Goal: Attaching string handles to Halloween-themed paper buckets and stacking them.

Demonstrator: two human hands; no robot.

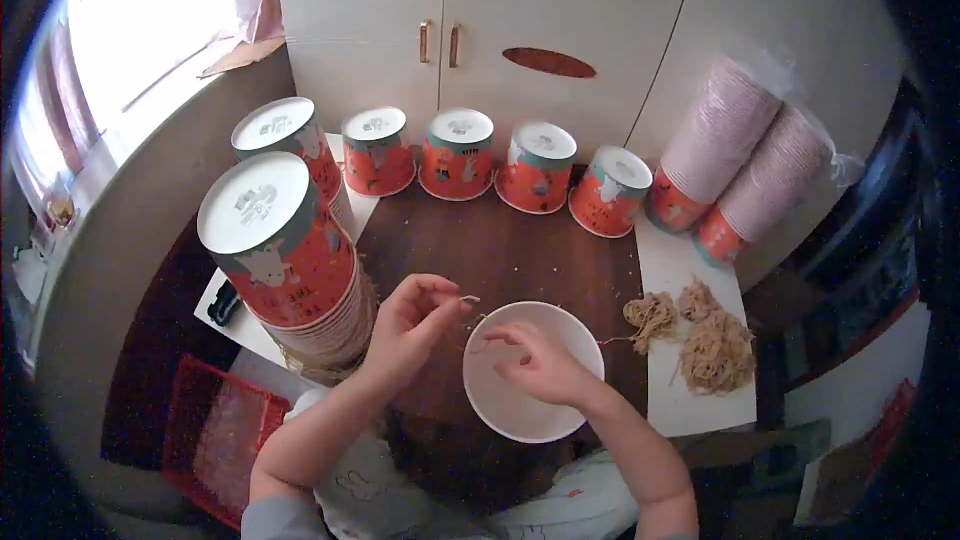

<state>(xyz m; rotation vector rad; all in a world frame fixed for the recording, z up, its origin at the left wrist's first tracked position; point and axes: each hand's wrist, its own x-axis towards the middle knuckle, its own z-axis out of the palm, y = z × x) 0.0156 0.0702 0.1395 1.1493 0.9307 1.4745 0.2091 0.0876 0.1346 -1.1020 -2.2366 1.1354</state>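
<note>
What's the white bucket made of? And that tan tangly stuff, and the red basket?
White bucket: smooth, probably paperboard, from its rounded rim.
Tan tangle: dull, fuzzy string, perhaps plant fibre, from its loose strands.
Red basket: likely plastic, from its bright colour and meshed sides; finish unclear.

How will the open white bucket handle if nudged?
The open white bucket is probably light for its size: its wall looks thin at the rim. Mouth up, it seems likelier to slide or tip than roll. Its smooth inner wall may be slippery.
</note>
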